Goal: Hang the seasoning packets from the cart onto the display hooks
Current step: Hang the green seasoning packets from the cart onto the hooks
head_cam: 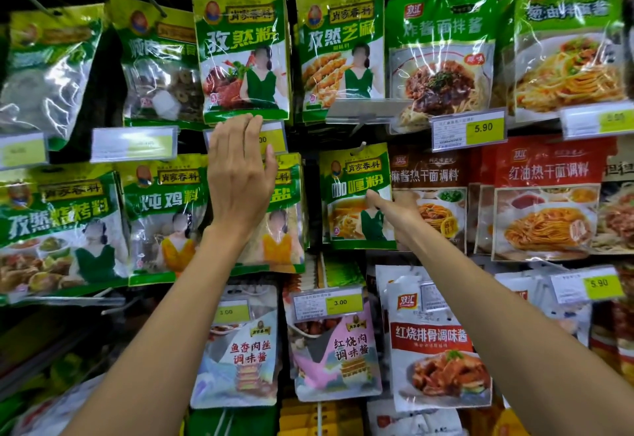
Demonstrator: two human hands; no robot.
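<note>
Our right hand (pixel 394 211) pinched the right edge of the curry packet (pixel 353 192), thumb on its front and fingers curled out of sight behind. The packet sat in the middle row of the display, its top at a hook (pixel 359 147). We could not tell whether the hole was fully threaded. Our left hand (pixel 240 182) was raised flat with the fingers straight, holding nothing. It lay over a price tag, its fingertips at the lower edge of the cumin packet (pixel 242 55). The cart was out of view.

If the hole had only caught the hook's tip, letting go could have dropped the packet onto the lower rows. A one-sided pinch might also have twisted it and nudged the brown packet beside it. The left hand could have knocked the tag it covered.

The curry packet read 肖家香料 and 咖喱粉. Above hung 孜然粉 and the sesame-cumin packet (pixel 339 48), 孜然芝麻. To the right, a 双汇 noodle-sauce packet (pixel 441 48) read 炸酱面拌酱. A yellow tag (pixel 468 128) showed 5.90, and a lower tag (pixel 327 302) showed 3.00.
</note>
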